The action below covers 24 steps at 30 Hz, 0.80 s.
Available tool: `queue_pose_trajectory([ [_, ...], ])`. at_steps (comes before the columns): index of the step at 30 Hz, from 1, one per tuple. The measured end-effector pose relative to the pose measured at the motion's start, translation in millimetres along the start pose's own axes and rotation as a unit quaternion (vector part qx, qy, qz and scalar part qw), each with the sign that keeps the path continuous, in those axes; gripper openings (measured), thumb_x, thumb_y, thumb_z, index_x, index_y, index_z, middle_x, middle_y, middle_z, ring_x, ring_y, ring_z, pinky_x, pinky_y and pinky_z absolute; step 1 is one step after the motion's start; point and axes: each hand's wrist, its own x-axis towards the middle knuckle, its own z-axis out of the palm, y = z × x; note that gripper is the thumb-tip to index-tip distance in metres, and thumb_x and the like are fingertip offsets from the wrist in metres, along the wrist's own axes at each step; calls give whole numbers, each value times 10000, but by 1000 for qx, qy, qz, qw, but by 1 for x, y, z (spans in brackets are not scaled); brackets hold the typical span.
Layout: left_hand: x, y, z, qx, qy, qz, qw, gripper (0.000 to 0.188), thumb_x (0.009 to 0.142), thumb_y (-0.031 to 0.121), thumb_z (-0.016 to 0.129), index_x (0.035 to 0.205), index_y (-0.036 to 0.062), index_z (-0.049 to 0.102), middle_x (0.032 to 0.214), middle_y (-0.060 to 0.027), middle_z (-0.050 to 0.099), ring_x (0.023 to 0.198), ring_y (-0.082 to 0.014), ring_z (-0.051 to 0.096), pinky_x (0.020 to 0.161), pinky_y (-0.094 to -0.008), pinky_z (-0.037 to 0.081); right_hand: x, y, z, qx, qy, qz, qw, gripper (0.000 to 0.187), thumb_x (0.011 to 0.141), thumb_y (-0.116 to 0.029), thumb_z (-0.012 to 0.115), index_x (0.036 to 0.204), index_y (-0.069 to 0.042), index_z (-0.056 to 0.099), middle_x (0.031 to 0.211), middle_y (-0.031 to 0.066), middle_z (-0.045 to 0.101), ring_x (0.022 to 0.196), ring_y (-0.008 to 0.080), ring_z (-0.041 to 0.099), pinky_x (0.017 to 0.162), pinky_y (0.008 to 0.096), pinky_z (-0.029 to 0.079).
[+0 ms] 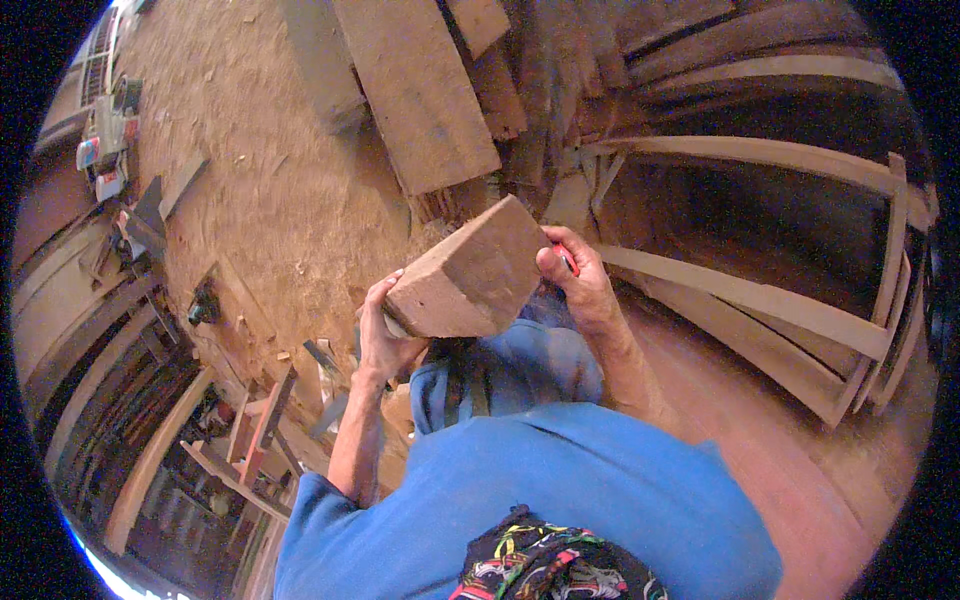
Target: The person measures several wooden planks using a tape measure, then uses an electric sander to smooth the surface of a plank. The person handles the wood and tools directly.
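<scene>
A thick, rough-sawn block of wood (468, 275) is held up in front of my body, tilted, with one corner pointing away from me. My left hand (383, 335) grips its left end, fingers along the side and underneath. By the block's right edge, my right hand (580, 280) is closed on a small red and black object (566, 258), mostly covered by thumb and fingers. What kind of thing it is I cannot make out. The right fingertips are close to the block; whether they also press on it is unclear.
Wide planks (420, 100) lie just beyond the block. Wooden frames (760, 290) stand to the right. Sawdust and offcuts cover the floor (260, 130). Lower left are a small wooden stand (262, 425) and stacked boards (150, 465); a dark tool (204, 305) lies farther left.
</scene>
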Motion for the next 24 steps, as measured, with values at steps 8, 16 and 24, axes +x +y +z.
queue_pose_trajectory([
  [8,17,42,0,320,-83,235,914,935,526,144,844,1408,100,537,1454,-138,563,1349,-352,519,1145,-504,388,-30,18,-73,-73,92,59,991,471,975,-403,721,1311,-90,618,1021,-2,663,941,95,611,811,272,513],
  [16,75,61,-6,393,-122,454,791,527,845,170,631,1366,201,559,1463,-69,564,1350,-289,531,1162,-478,404,-70,27,-95,80,-45,139,986,829,899,-784,552,1331,-78,596,1130,42,685,1018,162,645,837,335,530],
  [24,146,68,18,390,-176,568,703,567,857,163,650,1393,211,470,1468,-65,517,1355,-284,509,1189,-479,400,-93,38,-61,146,41,238,959,834,852,-738,671,1381,-99,575,1155,38,693,976,194,659,691,351,539],
])
